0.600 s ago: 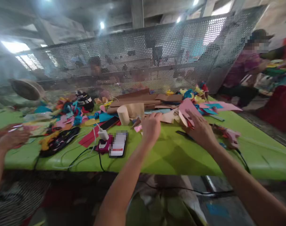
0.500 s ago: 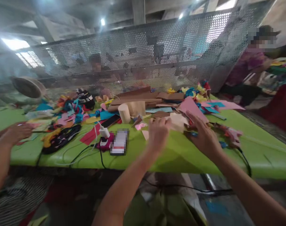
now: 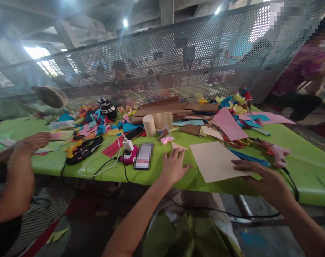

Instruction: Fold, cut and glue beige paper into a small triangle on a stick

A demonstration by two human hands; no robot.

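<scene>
A cream sheet of paper (image 3: 214, 162) lies at a slant near the table's front edge. My right hand (image 3: 261, 175) grips it by its right edge, fingers on top and the thumb side hidden. To the left of the sheet, my left hand (image 3: 175, 166) rests with fingers apart. Its fingertips touch or nearly touch a small cream paper piece (image 3: 179, 146). Just beyond that lies a crumpled pink scrap (image 3: 167, 140). Blue scissors or a similar blue strip (image 3: 249, 157) shows behind the sheet, partly covered.
A pink glue gun (image 3: 278, 153) with a black cord lies at right. Left of my hands are a phone (image 3: 143, 157), a magenta power socket (image 3: 128, 156) and cables. Brown card (image 3: 162, 112), a cream roll (image 3: 149, 125) and coloured scraps line the back. A co-worker's hand (image 3: 35, 142) works at far left.
The cream sheet now lies spread nearer the front edge, with my right hand on its right side. My left hand has opened and come down onto the table. The view has shifted left.
</scene>
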